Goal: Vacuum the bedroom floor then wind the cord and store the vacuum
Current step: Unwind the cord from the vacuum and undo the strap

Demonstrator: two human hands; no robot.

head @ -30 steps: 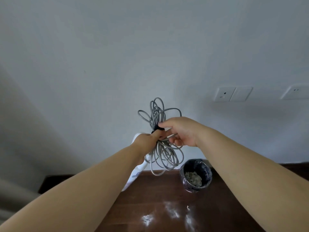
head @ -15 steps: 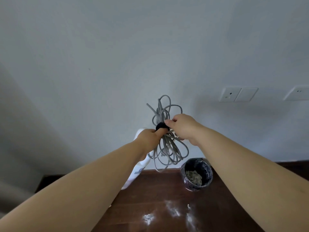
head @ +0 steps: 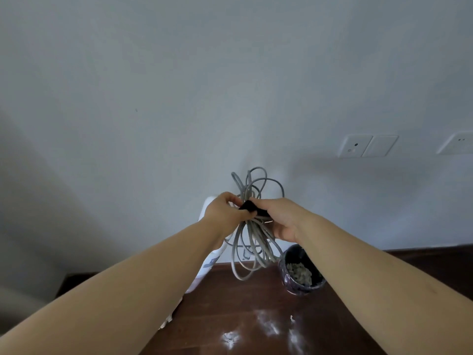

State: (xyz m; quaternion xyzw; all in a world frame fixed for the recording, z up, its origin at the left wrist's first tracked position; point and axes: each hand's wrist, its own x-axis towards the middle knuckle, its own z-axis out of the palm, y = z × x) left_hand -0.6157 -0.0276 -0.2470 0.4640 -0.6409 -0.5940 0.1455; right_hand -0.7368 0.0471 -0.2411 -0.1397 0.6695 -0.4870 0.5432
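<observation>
Two hands meet at the middle of a bundled grey cord [head: 252, 234], held up before a pale wall. The left hand [head: 225, 213] clenches the coils; the right hand [head: 281, 219] pinches a black strap [head: 252, 208] wrapped around them. Smooth, round loops fan above and droop below the fists, beside the white vacuum [head: 204, 267].

left hand [head: 225, 213] + right hand [head: 281, 221] | gripping coiled grey cord [head: 253, 242] | black strap [head: 249, 206] at middle
</observation>
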